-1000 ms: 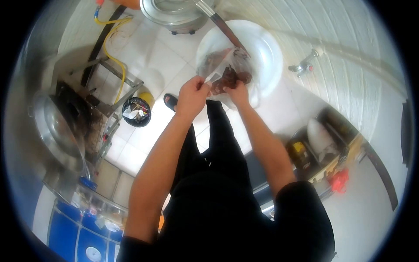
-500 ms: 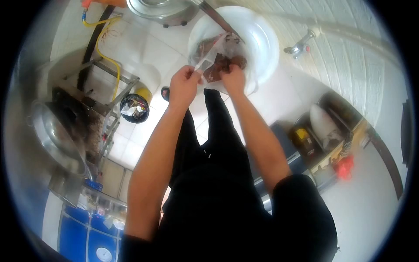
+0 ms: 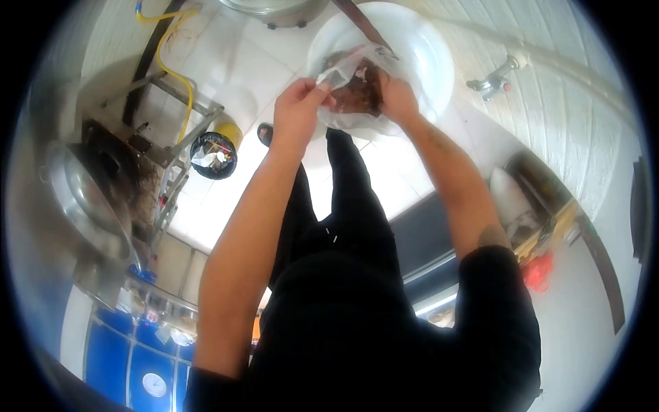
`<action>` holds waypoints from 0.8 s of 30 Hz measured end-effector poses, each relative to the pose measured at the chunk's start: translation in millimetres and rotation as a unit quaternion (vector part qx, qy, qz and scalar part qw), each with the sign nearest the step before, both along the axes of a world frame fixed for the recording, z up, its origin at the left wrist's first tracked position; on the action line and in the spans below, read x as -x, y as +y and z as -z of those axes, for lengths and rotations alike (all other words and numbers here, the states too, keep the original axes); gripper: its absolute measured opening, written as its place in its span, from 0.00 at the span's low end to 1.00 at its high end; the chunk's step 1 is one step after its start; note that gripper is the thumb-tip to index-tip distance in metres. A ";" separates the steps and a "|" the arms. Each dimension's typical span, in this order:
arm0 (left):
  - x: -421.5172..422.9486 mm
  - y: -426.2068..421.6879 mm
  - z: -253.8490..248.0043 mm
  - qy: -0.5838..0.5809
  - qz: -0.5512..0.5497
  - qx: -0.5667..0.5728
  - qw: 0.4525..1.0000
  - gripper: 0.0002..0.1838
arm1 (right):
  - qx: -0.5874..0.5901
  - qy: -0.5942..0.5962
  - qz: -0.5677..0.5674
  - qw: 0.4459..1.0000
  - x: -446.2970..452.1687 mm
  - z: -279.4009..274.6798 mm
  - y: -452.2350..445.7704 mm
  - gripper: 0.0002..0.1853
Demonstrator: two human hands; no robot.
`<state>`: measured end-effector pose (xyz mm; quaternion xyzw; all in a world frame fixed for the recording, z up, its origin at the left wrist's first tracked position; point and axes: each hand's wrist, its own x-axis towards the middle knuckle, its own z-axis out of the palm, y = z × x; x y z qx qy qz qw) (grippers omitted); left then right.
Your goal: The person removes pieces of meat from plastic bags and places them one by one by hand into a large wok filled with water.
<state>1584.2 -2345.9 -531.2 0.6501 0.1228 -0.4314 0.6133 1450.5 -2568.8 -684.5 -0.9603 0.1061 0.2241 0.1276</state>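
The bag (image 3: 353,66) of brown stuff (image 3: 358,97) is at the top middle, between both hands. The left hand (image 3: 298,106) pinches its edge. The right hand (image 3: 401,101) hides its fingertips, so its grip is hard to tell.

The right hand (image 3: 399,99) is displaced outward to the right side of the plastic bag (image 3: 358,121), farther from the left hand (image 3: 296,113) than before. The bag mouth is spread wider. The right forearm (image 3: 449,161) now screens the yellow-labelled container.
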 end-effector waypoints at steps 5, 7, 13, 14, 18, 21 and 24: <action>-3.2 1.7 4.5 -0.013 0.003 -0.010 1.000 0.08 | -0.121 0.026 0.026 0.992 -5.2 1.8 -24.0 0.42; -5.3 1.9 5.9 -0.023 0.012 -0.016 1.000 0.08 | -0.148 -0.060 0.033 0.987 0.2 8.6 -28.2 0.38; -4.6 -1.5 6.3 0.010 0.010 -0.026 1.000 0.08 | -0.213 0.076 0.124 0.966 -5.0 -25.9 -38.0 0.29; -3.7 -2.8 7.3 0.010 0.010 -0.025 1.000 0.08 | -0.194 0.053 0.127 0.971 -5.3 -29.8 -37.3 0.31; -0.8 -9.8 6.2 0.032 -0.001 0.019 0.999 0.09 | -0.280 0.040 0.181 0.942 -7.9 -46.1 -44.7 0.35; 0.2 -14.4 6.1 0.031 0.009 0.017 0.999 0.09 | -0.271 0.039 0.219 0.937 -6.9 -62.7 -50.3 0.38; -0.2 -12.5 5.1 0.030 0.016 0.005 0.999 0.09 | -0.314 0.091 0.263 0.908 -9.0 -66.5 -62.1 0.40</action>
